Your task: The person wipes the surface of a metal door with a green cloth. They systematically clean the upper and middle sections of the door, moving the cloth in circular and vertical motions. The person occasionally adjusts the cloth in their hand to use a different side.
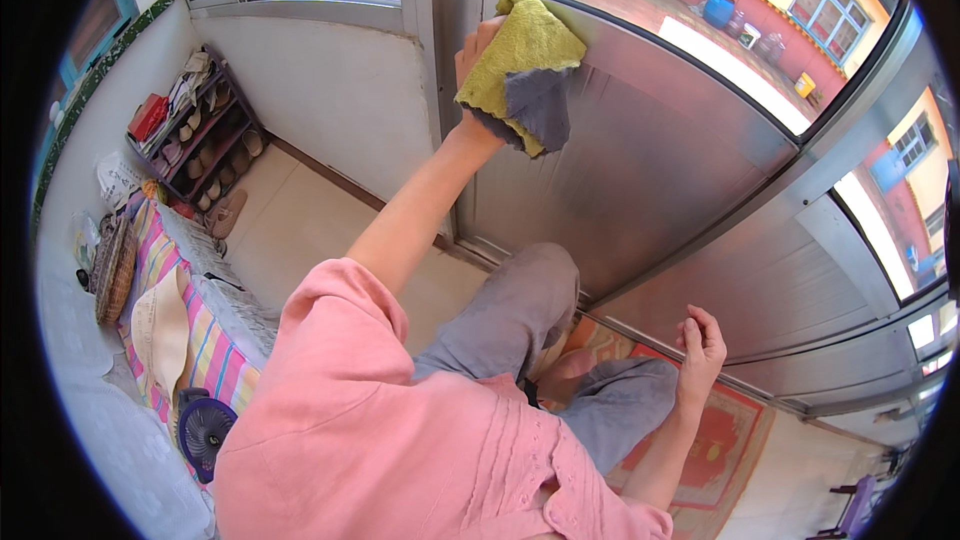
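My left hand (478, 48) is closed on a folded cloth (522, 60), yellow-green on one side and grey on the other. It presses the cloth near the top left of a metal door panel (640, 130), just under the glass. Part of the hand's fingers is hidden behind the cloth. At the right, my right hand (703, 345) hangs in front of the lower metal panels, beside my bent knee. Its fingers are loosely curled, a little apart, and nothing shows in them.
A shoe rack (215, 130) with several shoes stands at the left wall. Below it are a striped cloth (205, 325), a straw hat (160, 330), a wicker basket (115, 265) and a small fan (205, 432). A red patterned mat (705, 450) lies by the door; windows show a yard.
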Demonstrator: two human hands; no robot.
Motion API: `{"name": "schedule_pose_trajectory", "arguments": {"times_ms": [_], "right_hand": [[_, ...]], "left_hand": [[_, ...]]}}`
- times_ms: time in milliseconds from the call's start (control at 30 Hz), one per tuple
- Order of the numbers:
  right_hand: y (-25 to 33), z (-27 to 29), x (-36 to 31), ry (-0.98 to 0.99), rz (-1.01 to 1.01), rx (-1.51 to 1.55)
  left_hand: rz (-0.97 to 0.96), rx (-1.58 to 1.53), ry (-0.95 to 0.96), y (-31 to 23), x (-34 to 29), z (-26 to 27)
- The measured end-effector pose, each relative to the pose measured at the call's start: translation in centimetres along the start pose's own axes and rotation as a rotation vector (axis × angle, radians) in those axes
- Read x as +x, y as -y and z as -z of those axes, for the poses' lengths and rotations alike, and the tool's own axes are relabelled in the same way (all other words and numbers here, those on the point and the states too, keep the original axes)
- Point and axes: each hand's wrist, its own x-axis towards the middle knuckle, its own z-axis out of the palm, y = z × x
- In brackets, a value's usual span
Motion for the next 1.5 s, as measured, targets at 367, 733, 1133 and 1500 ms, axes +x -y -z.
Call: {"name": "schedule_pose_trajectory", "arguments": {"times_ms": [367, 733, 1133, 1500], "right_hand": [[-5.3, 1.7, -1.6, -0.067, -0.077, -0.052], [-10.8, 2.6, -3.2, -0.320, 0.049, -0.349], [-11.4, 3.2, -3.8, -0.331, 0.074, -0.376], [-12.8, 4.3, -3.8, -0.316, 0.039, -0.382]], "left_hand": [[0.072, -0.017, 0.050, -1.9, 0.5, 0.3], [0.273, -0.056, -0.052, 0.2, 1.9, 0.4], [0.286, -0.174, -0.096, 0.0, 4.2, 1.0], [-0.045, -0.016, -0.461, 0.1, 15.9, -0.6]]}}
